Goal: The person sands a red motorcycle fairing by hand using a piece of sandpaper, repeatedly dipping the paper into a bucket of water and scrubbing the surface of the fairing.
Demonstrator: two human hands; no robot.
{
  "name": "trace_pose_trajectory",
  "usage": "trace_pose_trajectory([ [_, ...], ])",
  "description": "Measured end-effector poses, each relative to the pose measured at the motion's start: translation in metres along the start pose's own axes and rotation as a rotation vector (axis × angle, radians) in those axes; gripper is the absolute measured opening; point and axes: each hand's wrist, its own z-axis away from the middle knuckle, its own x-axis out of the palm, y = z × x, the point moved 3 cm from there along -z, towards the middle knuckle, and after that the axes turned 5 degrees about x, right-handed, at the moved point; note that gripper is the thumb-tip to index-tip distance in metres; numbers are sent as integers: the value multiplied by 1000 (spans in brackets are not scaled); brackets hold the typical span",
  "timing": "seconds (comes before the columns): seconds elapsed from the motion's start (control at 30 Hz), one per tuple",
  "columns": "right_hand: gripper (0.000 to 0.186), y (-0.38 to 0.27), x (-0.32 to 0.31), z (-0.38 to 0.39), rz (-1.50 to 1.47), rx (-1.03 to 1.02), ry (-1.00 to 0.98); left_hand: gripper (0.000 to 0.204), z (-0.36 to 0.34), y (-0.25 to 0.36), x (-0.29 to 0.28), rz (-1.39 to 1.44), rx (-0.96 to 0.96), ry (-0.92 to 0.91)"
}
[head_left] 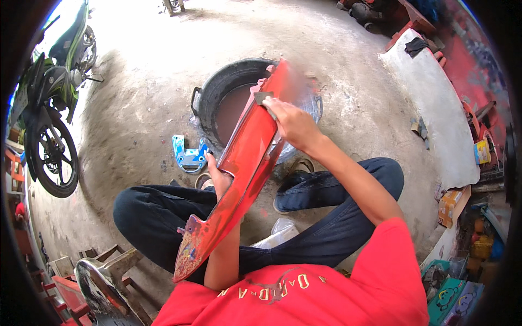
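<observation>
A long red motorcycle body panel [246, 148] lies slanted across my lap, its far end over a black tub [205, 103] of murky reddish water [231, 115]. My left hand [219, 178] grips the panel's left edge near its middle, with part of the fingers hidden beneath it. Against the upper part of the panel, my right hand [296, 125] presses a small grey piece of sandpaper [263, 98] with its fingertips. The near end of the panel is worn and patchy. Some wet sheen shows on the red face.
A blue and white U-shaped part [189, 154] sits on the concrete floor left of the tub. Far left stands a motorcycle [57, 117]. A wooden stool [117, 266] is at lower left, and a white plastic bag [278, 233] lies between my legs. Boxes [455, 299] line the right side.
</observation>
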Motion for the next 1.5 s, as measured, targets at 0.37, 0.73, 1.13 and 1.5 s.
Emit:
trace_pose_trajectory([
  [0.37,46,-24,-1,26,17,-165,-31,91,5,8,10,-34,55,94],
  [0.73,44,-57,-1,41,106,-394,-52,88,9,15,-3,-1,79,143],
  [1.13,46,-68,-1,36,-180,-407,-112,90,10,23,-25,81,100,8],
  [1.5,34,19,9,-3,-86,106,27,96,1,5,-5,-73,18,153],
])
